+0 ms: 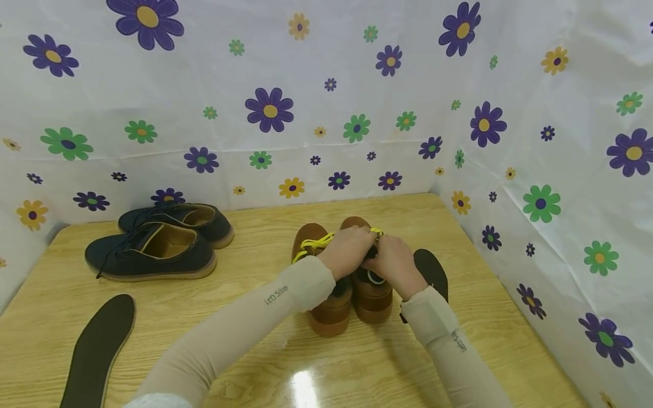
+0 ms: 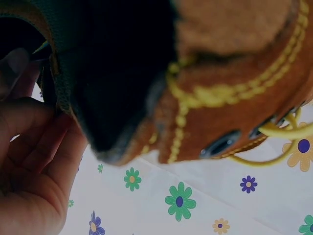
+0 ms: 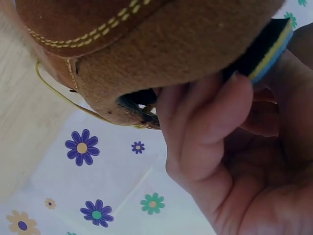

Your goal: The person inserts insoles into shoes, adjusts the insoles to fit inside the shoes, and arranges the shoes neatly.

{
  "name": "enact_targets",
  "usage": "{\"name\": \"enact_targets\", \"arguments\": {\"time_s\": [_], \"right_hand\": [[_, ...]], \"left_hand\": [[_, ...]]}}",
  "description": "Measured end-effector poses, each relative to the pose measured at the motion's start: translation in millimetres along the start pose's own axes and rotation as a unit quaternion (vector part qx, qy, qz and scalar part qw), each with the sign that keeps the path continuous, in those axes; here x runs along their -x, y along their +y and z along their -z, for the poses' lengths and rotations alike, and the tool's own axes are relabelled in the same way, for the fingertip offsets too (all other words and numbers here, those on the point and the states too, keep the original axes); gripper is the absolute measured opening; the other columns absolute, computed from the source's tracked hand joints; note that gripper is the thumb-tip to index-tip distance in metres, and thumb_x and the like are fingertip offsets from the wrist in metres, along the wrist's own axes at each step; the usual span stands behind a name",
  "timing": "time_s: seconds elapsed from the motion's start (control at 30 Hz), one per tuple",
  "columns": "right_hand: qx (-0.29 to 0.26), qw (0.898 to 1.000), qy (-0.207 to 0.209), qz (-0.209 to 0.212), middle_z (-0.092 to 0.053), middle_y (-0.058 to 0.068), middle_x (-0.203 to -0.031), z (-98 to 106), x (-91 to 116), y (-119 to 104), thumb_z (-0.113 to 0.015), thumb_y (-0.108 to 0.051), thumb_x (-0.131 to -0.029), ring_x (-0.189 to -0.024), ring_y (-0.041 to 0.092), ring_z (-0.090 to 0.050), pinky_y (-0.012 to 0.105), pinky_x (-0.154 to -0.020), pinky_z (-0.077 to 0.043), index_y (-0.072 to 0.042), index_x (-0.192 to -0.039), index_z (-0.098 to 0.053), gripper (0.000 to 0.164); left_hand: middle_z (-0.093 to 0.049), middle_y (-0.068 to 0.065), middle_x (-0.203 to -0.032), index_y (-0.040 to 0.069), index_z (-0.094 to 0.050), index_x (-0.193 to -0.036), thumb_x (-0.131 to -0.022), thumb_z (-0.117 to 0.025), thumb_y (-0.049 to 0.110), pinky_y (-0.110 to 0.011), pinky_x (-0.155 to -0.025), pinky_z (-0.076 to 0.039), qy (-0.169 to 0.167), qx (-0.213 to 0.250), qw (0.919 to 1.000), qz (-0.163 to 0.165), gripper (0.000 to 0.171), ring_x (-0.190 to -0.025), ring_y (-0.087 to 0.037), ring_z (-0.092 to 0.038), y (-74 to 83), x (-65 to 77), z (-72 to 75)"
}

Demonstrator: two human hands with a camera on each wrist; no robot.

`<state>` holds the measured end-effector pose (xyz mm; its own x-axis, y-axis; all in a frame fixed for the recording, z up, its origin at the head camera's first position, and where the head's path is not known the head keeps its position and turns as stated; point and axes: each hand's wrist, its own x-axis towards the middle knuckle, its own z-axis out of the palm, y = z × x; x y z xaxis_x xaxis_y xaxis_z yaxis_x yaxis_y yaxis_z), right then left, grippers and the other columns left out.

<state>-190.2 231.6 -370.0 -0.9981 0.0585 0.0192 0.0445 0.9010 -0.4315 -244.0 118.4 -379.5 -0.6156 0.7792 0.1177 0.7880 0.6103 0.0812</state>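
Head view: left hand (image 1: 351, 252) and right hand (image 1: 397, 263), fingers curled, grip the opening of the brown shoe (image 1: 374, 307) nearer the bench (image 1: 265, 362)'s right edge, seemingly to spread it around an apparent blue-edged insole (image 3: 267, 53).

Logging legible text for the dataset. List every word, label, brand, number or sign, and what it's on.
"Let's Slim": left sleeve, head view.
Right sleeve: a dark printed mark, too small and blurred to read with confidence.
No text I can make out on the brown shoes, dark shoes or insoles.
No numbers or signs seen; the backdrop shows only flowers.
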Motion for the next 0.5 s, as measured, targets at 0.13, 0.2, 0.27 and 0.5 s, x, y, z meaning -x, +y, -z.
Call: {"name": "enact_targets", "arguments": {"time_s": [0.13, 0.2, 0.27, 0.5], "right_hand": [[0.006, 1.000, 0.006, 0.006, -0.067, 0.016, -0.088, -5, -4, 2, -0.079, -0.024, -0.079, -0.079, 0.032, -0.064, 0.043, -0.069, -0.051, 0.001, -0.092, -0.070, 0.029], [0.012, 1.000, 0.011, 0.003, -0.067, 0.015, -0.088, -8, -5, 3, -0.079, -0.025, -0.079, -0.079, 0.032, -0.064, 0.043, -0.069, -0.051, 0.000, -0.092, -0.070, 0.030], [0.013, 1.000, 0.018, 0.001, -0.068, 0.016, -0.089, -12, -4, 3, -0.079, -0.025, -0.079, -0.080, 0.033, -0.065, 0.044, -0.071, -0.052, 0.001, -0.093, -0.070, 0.032], [0.020, 1.000, 0.015, -0.007, -0.069, 0.018, -0.097, -21, 1, 1, -0.080, -0.025, -0.078, -0.086, 0.036, -0.066, 0.048, -0.073, -0.053, 0.003, -0.104, -0.071, 0.039]], "left_hand": [[-0.065, -0.006, -0.104, 0.009, -0.070, -0.109, -0.096, -0.058, 0.005, -0.035, -0.078, -0.052, -0.001, 0.008, 1.0000, 0.001, 0.019, -0.092, -0.023, -0.063, 0.5, 0.4, 0.0], [-0.065, -0.006, -0.104, 0.008, -0.070, -0.109, -0.095, -0.058, 0.004, -0.035, -0.079, -0.052, -0.002, 0.012, 0.9999, 0.001, 0.019, -0.092, -0.023, -0.063, 1.0, 0.8, 0.9], [-0.065, -0.007, -0.105, 0.008, -0.071, -0.111, -0.095, -0.059, 0.004, -0.035, -0.080, -0.052, -0.001, 0.016, 0.9999, 0.000, 0.020, -0.093, -0.024, -0.063, 1.5, 1.1, 2.0], [-0.066, -0.006, -0.109, 0.009, -0.070, -0.115, -0.096, -0.059, 0.007, -0.035, -0.083, -0.052, -0.003, 0.014, 0.9999, 0.003, 0.022, -0.097, -0.024, -0.064, 2.9, 1.6, 5.7]]}}
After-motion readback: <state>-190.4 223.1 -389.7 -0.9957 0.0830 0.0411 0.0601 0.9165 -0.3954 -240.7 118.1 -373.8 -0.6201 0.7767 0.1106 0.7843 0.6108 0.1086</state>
